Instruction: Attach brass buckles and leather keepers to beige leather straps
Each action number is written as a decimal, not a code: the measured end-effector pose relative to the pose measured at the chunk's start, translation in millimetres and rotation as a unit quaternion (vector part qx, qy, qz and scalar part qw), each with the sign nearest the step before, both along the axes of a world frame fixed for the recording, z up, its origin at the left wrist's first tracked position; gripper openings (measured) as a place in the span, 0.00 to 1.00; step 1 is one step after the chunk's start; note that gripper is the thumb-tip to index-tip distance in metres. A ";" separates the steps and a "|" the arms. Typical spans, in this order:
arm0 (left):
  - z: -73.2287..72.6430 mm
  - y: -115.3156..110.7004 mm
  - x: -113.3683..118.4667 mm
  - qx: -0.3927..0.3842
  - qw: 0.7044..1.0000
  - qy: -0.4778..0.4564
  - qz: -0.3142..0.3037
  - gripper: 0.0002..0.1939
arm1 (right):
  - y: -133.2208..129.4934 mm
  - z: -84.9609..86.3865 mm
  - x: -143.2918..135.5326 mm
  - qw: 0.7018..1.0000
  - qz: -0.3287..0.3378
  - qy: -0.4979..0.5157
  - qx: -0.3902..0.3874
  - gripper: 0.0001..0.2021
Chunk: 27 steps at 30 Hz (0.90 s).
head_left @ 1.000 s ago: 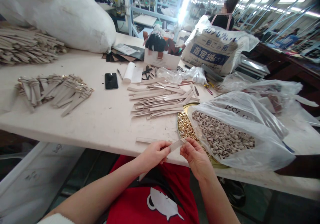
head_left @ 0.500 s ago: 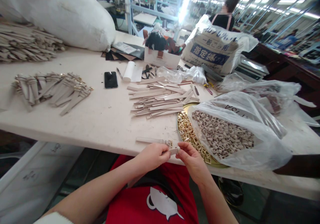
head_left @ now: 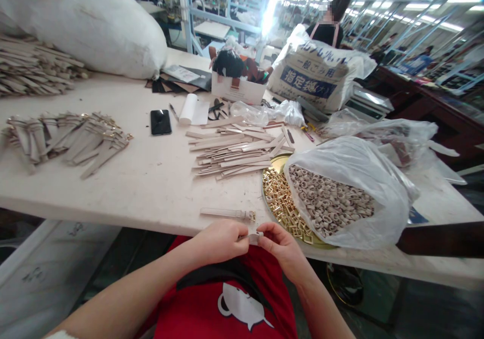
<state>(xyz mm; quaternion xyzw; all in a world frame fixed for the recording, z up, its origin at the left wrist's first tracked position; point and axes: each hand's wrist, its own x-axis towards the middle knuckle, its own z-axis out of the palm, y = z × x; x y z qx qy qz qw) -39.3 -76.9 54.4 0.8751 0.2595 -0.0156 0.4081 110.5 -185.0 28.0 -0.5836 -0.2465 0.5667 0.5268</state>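
My left hand (head_left: 226,240) pinches a beige strap (head_left: 253,238) in front of the table edge. At the strap's right end, the closed fingertips of my right hand (head_left: 278,243) grip a small beige loop (head_left: 259,234). Just beyond my hands a finished-looking strap with a gold buckle (head_left: 227,212) lies flat near the edge. A gold tray (head_left: 279,162) of small gold buckles (head_left: 282,198) stands to the right, partly under an open plastic bag (head_left: 393,213) full of beige loops (head_left: 328,198). Loose beige strips (head_left: 234,150) lie in a pile behind.
Buckled straps (head_left: 68,140) are heaped on the left, near a black phone (head_left: 161,122). Farther back are a big white sack (head_left: 94,26), more strips (head_left: 34,67), a white box (head_left: 238,88) and a printed bag (head_left: 310,77). A person (head_left: 327,26) is in the background.
Both hands have moved slightly down and toward me with the strap, away from the buckled strap on the table. The whole view has shifted a little.
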 end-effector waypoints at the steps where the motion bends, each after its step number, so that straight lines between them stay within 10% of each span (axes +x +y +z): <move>1: 0.6 -0.7 0.0 -0.010 1.000 -0.010 0.001 0.13 | 0.4 -0.3 -0.9 1.000 -0.002 -0.003 0.002 0.12; 14: -9.9 -12.2 9.2 0.007 1.000 -0.015 -0.009 0.14 | -4.0 -13.5 -14.9 0.994 -0.021 -0.101 0.043 0.07; 21: -13.2 -5.9 -6.9 -0.222 0.975 0.009 -0.026 0.16 | -5.4 -16.9 -0.8 0.996 -0.067 -0.053 0.017 0.12; 27: -10.1 -6.0 -11.0 -0.132 0.991 -0.038 0.003 0.17 | 0.7 -16.1 -18.8 0.999 -0.028 0.011 0.027 0.11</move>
